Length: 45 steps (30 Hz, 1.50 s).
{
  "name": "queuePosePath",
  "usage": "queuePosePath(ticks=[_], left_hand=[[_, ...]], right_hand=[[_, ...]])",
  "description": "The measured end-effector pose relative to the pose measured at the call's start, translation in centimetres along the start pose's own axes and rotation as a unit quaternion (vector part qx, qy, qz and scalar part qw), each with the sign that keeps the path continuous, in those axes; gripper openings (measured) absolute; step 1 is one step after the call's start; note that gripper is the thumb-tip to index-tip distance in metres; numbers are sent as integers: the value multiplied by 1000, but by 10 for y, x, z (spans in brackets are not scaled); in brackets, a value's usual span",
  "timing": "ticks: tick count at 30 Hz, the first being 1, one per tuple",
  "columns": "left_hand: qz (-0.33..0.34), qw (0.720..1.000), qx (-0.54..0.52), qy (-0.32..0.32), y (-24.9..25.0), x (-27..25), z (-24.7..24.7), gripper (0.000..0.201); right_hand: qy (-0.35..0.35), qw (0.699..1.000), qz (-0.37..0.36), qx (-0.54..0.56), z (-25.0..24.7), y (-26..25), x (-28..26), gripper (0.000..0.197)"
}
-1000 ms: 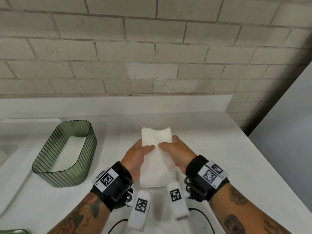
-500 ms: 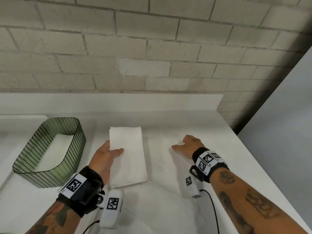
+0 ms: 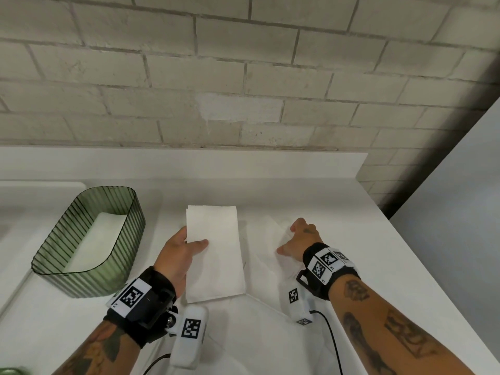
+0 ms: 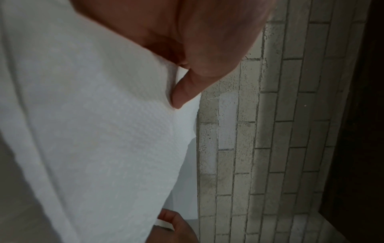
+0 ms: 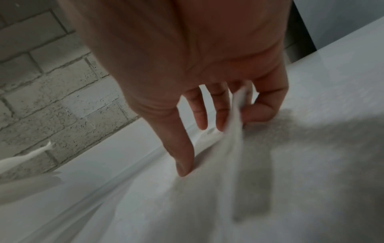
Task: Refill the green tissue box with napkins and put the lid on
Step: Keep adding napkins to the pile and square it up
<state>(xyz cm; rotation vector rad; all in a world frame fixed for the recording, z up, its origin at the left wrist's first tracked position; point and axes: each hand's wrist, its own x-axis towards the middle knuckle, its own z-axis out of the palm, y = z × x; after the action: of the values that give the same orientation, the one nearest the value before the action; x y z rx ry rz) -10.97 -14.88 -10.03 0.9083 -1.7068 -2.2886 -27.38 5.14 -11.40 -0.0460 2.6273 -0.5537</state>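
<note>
We hold a folded white napkin [image 3: 215, 250] in our left hand [image 3: 180, 255], thumb on top & fingers under, lifted above the white counter [image 3: 378, 253], just right of the green tissue box [image 3: 89, 242]. The box sits open w/ white napkins lying flat inside. Our right hand [image 3: 297, 243] pinches up a fold of another napkin [image 5: 234, 131] spread flat on the counter. Wristbands [image 3: 326, 262] carry black-and-white square code tags; no readable words or brands anywhere.
</note>
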Motion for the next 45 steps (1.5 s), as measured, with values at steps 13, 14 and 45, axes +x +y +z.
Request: queuePosePath(ticks=[13,14,45], left_hand=[[-8,1000,-3,-9,-2,-3,2,31],[-8,1000,-4,-8,-3,-3,2,31],[-50,972,-226,-24,6,-19,16,38]], right_hand=[[21,1000,-15,2,-3,7,-4,42],[37,999,-25,11,-3,9,-3,30],[-122,892,-209,383,-1,-50,-85,17]])
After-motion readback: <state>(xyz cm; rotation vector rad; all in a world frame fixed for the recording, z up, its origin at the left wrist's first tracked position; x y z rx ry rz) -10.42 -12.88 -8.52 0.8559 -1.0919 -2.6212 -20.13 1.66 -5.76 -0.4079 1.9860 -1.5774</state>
